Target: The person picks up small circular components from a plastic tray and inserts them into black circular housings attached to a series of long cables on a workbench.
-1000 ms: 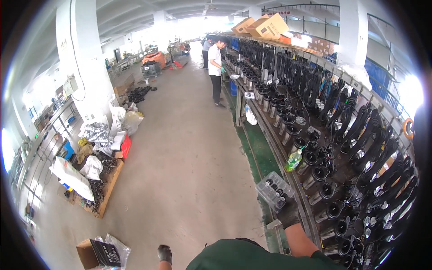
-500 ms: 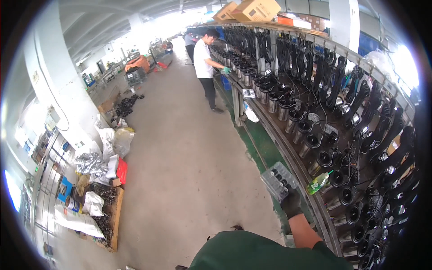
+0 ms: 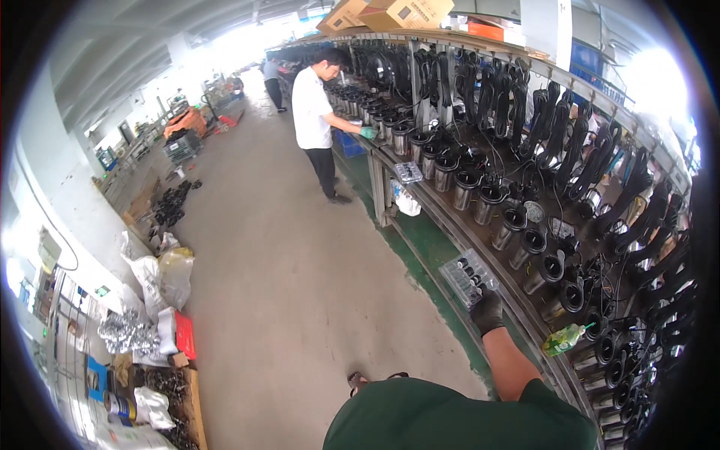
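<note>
My right hand (image 3: 488, 312), in a dark glove, grips the near end of a clear plastic tray (image 3: 453, 273). Several small black round parts (image 3: 471, 270) lie in a row inside it. The tray is held out beside the bench's front rail (image 3: 534, 328); its underside is hidden. Along that bench stands a line of steel cylinders with black rims and handles (image 3: 491, 204). A green squeeze bottle (image 3: 567, 340) lies tilted among the nearer cylinders, to the right of my forearm. My left hand is out of the picture.
A co-worker in a white shirt (image 3: 310, 109) stands at the bench ahead, a green-gloved hand on it. Another clear tray (image 3: 409, 172) rests on the rail. Black cable bundles (image 3: 551, 116) hang above. Sacks (image 3: 176, 274) and a wooden pallet (image 3: 196, 409) lie on the left.
I have moved forward along the bench, the tray still in my right hand. The co-worker appears closer, and the green bottle has shifted toward the lower right of the view.
</note>
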Action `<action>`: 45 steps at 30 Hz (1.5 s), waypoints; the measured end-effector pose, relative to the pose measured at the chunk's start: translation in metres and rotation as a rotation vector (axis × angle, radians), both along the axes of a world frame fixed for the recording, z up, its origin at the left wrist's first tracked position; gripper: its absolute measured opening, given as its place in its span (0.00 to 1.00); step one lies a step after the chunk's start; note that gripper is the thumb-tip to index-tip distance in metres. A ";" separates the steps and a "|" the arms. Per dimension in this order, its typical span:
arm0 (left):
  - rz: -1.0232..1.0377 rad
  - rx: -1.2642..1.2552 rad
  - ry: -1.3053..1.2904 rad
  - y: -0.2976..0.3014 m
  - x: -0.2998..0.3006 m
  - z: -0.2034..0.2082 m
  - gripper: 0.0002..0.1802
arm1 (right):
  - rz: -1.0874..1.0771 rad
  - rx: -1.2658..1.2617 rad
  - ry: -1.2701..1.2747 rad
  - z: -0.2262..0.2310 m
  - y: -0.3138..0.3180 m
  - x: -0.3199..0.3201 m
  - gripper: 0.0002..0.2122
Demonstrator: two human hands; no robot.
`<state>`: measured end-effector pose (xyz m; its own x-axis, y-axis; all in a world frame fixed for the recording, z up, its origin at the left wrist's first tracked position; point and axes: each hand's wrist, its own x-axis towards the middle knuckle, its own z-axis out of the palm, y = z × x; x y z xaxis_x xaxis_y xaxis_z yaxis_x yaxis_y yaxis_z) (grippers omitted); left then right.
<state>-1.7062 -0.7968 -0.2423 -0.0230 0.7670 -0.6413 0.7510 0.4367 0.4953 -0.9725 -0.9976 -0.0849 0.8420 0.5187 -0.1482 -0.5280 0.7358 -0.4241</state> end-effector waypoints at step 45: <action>-0.207 0.223 -0.108 0.444 0.427 0.155 0.08 | -0.431 -1.245 0.160 -0.203 0.272 0.419 0.27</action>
